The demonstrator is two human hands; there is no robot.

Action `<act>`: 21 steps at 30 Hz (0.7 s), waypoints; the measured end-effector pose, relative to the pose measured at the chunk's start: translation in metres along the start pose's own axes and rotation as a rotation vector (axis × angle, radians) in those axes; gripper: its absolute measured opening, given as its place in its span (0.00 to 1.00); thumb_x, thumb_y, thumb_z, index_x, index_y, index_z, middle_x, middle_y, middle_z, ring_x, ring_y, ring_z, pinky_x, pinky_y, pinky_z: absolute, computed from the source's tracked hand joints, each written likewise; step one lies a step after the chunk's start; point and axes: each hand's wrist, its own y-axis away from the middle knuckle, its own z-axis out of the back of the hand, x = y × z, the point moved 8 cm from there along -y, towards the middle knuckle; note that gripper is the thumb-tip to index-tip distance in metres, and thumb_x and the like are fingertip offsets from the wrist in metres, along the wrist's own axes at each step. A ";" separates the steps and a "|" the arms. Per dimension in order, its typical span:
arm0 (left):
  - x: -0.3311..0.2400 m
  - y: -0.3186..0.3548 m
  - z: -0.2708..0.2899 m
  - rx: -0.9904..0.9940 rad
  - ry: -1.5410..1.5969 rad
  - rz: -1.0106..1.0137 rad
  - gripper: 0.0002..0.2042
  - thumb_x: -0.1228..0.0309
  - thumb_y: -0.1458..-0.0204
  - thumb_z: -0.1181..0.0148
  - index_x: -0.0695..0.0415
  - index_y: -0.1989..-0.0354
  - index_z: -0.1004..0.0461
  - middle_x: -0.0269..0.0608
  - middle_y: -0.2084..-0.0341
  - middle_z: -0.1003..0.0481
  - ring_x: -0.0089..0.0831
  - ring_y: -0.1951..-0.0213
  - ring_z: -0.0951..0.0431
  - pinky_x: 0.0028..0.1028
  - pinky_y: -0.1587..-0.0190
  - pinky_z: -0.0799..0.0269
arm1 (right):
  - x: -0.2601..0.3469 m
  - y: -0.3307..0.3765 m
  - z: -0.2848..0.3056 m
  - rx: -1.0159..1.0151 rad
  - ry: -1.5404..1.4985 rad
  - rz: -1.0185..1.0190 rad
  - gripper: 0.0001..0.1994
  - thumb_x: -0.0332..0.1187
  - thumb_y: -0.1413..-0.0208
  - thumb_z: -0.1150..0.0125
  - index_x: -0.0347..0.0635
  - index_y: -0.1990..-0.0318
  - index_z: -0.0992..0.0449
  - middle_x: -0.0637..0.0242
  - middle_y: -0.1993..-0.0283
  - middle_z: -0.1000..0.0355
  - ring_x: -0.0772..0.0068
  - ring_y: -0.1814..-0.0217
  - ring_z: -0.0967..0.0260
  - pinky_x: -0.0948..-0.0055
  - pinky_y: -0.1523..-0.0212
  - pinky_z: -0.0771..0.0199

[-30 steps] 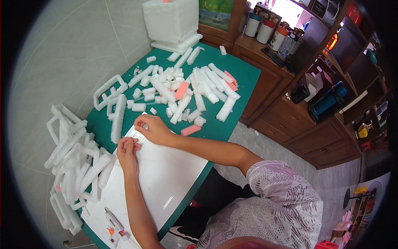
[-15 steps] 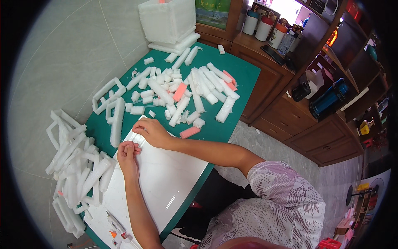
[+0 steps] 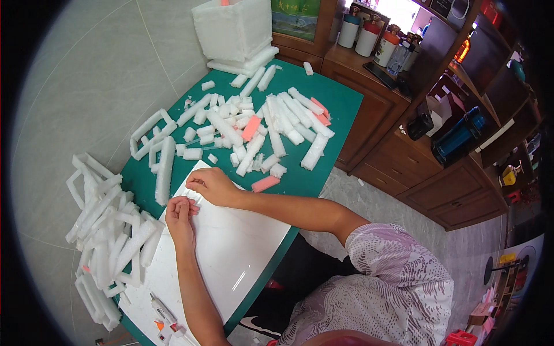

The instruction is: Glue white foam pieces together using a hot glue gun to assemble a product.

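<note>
Covering the green table (image 3: 334, 109), white foam strips (image 3: 277, 124) (some pink) surround a white board (image 3: 231, 254); both hands, left hand (image 3: 180, 214) and right hand (image 3: 210, 185), pinch something too small to tell beside wooden cabinets (image 3: 404, 167).

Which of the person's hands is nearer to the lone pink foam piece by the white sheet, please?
The right hand. It rests on the white sheet's top edge, just left of the pink piece. The left hand sits lower and farther left.

The scene is evenly and brightly lit. Glare is seen on the glossy white rectangular board (image 3: 231, 254) near the bench's front edge. Straight lines are bent toward the black-vignetted rim.
</note>
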 end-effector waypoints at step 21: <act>-0.001 0.001 0.000 0.014 -0.016 -0.003 0.03 0.75 0.38 0.47 0.61 0.60 0.30 0.40 0.69 0.24 0.23 0.71 0.26 0.21 0.65 0.30 | -0.002 -0.002 0.003 -0.005 -0.178 -0.105 0.06 0.26 0.43 0.40 0.34 0.60 0.22 0.58 0.65 0.22 0.72 0.63 0.23 0.74 0.59 0.24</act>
